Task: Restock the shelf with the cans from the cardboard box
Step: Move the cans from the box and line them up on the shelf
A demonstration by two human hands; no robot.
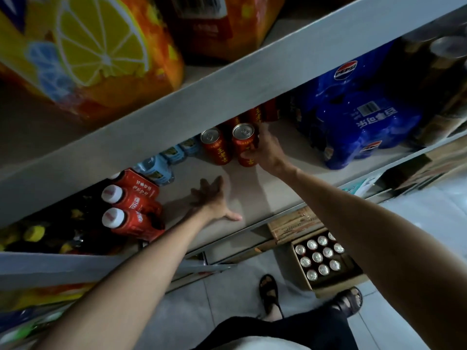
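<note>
My right hand (267, 150) grips a red can (244, 144) that stands on the grey shelf (255, 195), beside another red can (216, 146) to its left. More red cans (257, 114) stand behind them, partly hidden by the shelf above. My left hand (212, 198) lies flat on the bare shelf, fingers spread, holding nothing. On the floor below, the open cardboard box (326, 281) holds several cans (319, 257), seen from above as silver tops.
A red cola bottle pack (134, 203) lies left of my left hand, with pale blue bottles (156, 168) behind. A blue Pepsi pack (358, 117) fills the shelf's right. An orange lemon-printed pack (93, 51) sits on the upper shelf. My sandalled feet (270, 294) stand by the box.
</note>
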